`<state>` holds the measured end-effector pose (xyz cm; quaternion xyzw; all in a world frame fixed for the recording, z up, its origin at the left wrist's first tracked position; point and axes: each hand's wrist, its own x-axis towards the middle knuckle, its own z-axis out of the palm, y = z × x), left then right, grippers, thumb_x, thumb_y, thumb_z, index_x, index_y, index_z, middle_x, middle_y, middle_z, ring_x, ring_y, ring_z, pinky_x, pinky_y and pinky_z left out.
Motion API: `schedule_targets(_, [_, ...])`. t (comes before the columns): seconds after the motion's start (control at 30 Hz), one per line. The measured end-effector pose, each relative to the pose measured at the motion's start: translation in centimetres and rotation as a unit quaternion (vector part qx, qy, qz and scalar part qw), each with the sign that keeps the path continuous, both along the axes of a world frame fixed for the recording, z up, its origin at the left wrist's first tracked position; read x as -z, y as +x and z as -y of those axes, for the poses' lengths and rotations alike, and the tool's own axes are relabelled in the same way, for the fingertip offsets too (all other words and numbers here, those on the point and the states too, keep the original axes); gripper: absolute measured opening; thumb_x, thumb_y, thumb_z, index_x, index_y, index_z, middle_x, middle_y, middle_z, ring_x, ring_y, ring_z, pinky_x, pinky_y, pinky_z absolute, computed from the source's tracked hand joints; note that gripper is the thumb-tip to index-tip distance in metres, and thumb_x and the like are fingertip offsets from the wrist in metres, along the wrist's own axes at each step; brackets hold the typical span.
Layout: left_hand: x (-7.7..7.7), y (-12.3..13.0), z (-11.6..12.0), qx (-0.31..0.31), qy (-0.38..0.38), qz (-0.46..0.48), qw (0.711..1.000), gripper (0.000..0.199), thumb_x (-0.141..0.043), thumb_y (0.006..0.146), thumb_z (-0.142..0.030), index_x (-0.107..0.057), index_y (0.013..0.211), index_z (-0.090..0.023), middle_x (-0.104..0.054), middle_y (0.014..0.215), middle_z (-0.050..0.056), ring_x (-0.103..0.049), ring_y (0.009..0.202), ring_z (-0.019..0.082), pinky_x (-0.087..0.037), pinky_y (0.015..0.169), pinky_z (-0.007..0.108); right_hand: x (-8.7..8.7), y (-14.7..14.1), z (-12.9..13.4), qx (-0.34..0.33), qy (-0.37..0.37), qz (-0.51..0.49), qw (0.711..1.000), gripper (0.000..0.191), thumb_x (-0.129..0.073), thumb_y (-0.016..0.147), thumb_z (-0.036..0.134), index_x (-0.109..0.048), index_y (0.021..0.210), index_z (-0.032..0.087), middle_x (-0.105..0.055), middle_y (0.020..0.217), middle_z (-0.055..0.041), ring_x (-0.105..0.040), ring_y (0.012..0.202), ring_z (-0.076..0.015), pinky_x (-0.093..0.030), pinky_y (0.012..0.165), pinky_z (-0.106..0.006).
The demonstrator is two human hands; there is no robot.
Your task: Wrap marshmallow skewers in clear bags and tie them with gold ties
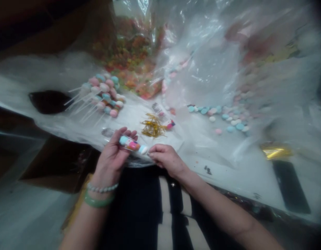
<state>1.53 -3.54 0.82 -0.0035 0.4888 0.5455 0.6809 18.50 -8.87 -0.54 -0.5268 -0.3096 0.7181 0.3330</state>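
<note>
A small clear packet of colourful candies (132, 144) lies across the fingers of my left hand (116, 149), which is partly curled around its left end, palm up. My right hand (164, 158) pinches the packet's right end, beside a white and blue candy. Just beyond my hands is a loose pile of gold twist ties (152, 126), with a small pink printed piece (170, 125) at its right. Another small clear packet (158, 109) lies behind the ties.
Candy-topped white sticks (103, 93) are heaped at the left. A bag of orange and green candies (134, 62) stands behind. Loose pastel candies (233, 119) spread at the right, near gold foil (276, 152) and a dark phone-like slab (290, 185). An open box (56, 166) sits lower left.
</note>
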Motion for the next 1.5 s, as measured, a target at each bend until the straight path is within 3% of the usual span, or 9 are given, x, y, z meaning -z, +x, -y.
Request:
schedule_targets(0.33, [0.6,3.0,1.8,0.054,0.032,0.031,0.998,0.013,-0.071,0.087,-0.021,-0.066,0.079,-0.013,-0.067,0.071,0.004,-0.071,0.078,0.019,-0.059,0.08,0.032,-0.2,-0.7,0.1,0.002,0.178,0.157,0.971,0.009,-0.057,0.074,0.023,-0.064,0.07,0.02,-0.057,0.065,0.0041,-0.051,0.068,-0.013,-0.039,0.068,-0.026])
schedule_targets(0.57, [0.7,2.2,1.1,0.034,-0.009,0.048,0.998,0.026,-0.065,0.092,-0.035,-0.066,0.081,-0.011,-0.069,0.077,0.008,-0.071,0.08,0.022,-0.06,0.079,0.038,0.4,-0.1,0.1,-0.019,0.207,0.19,0.96,0.009,-0.059,0.078,0.023,-0.064,0.071,0.021,-0.061,0.069,0.0034,-0.055,0.071,-0.0144,-0.041,0.071,-0.026])
schedule_targets(0.83, [0.9,3.0,1.7,0.073,0.012,0.035,0.997,0.023,-0.063,0.094,-0.027,-0.067,0.077,-0.011,-0.067,0.072,0.006,-0.068,0.072,0.016,-0.058,0.072,0.026,0.7,-1.0,0.2,-0.016,0.322,0.307,0.896,0.017,-0.052,0.088,0.021,-0.064,0.076,0.021,-0.067,0.08,-0.0021,-0.061,0.077,-0.017,-0.044,0.076,-0.029])
schedule_targets(1.0, [1.0,2.7,1.5,0.067,0.006,0.042,0.997,0.025,-0.065,0.093,-0.029,-0.066,0.076,-0.011,-0.067,0.073,0.006,-0.066,0.07,0.014,-0.058,0.072,0.026,0.8,-0.4,0.0,-0.017,0.3,0.262,0.917,0.012,-0.055,0.086,0.019,-0.067,0.083,0.022,-0.07,0.086,-0.0004,-0.063,0.084,-0.0167,-0.047,0.082,-0.028])
schedule_targets(1.1, [1.4,2.1,1.6,0.099,0.055,-0.022,0.993,0.02,-0.078,0.082,-0.028,-0.067,0.078,-0.012,-0.067,0.073,0.004,-0.063,0.064,0.013,-0.056,0.063,0.024,1.2,-0.2,0.0,-0.002,0.286,0.281,0.916,0.027,-0.055,0.083,0.017,-0.069,0.106,0.023,-0.068,0.079,0.0012,-0.063,0.077,-0.0167,-0.049,0.08,-0.029])
schedule_targets(1.2, [1.6,2.2,2.0,0.162,0.086,-0.071,0.981,0.025,-0.084,0.074,-0.026,-0.063,0.069,-0.014,-0.057,0.056,-0.002,-0.048,0.045,0.006,-0.04,0.043,0.016,1.3,-0.6,-0.1,-0.01,0.336,0.292,0.895,0.042,-0.052,0.085,0.014,-0.064,0.125,0.021,-0.072,0.096,-0.0031,-0.066,0.087,-0.0184,-0.051,0.088,-0.032])
schedule_targets(1.3, [1.8,2.7,2.5,0.232,0.097,-0.055,0.966,0.043,-0.082,0.076,-0.031,-0.048,0.053,-0.017,-0.039,0.042,-0.007,-0.033,0.036,0.004,-0.028,0.036,0.016,1.2,-0.9,-0.3,-0.017,0.398,0.311,0.863,0.042,-0.047,0.087,0.009,-0.067,0.122,0.022,-0.071,0.117,-0.0068,-0.065,0.106,-0.0203,-0.05,0.096,-0.034])
schedule_targets(1.4, [1.8,3.1,2.9,0.261,0.091,-0.025,0.961,0.047,-0.081,0.077,-0.032,-0.044,0.052,-0.017,-0.033,0.04,-0.008,-0.027,0.034,0.004,-0.024,0.034,0.017,1.2,-0.7,-0.3,-0.023,0.422,0.358,0.832,0.034,-0.049,0.089,0.009,-0.071,0.111,0.022,-0.072,0.101,-0.0063,-0.065,0.096,-0.0192,-0.052,0.087,-0.03])
schedule_targets(1.5, [1.5,3.3,2.9,0.236,0.073,0.003,0.969,0.026,-0.083,0.074,-0.024,-0.06,0.065,-0.015,-0.05,0.05,-0.004,-0.042,0.04,0.006,-0.036,0.039,0.017,1.6,-0.4,-0.2,-0.042,0.444,0.404,0.799,0.024,-0.051,0.091,0.011,-0.072,0.097,0.021,-0.068,0.088,-0.0047,-0.063,0.084,-0.0173,-0.051,0.079,-0.026])
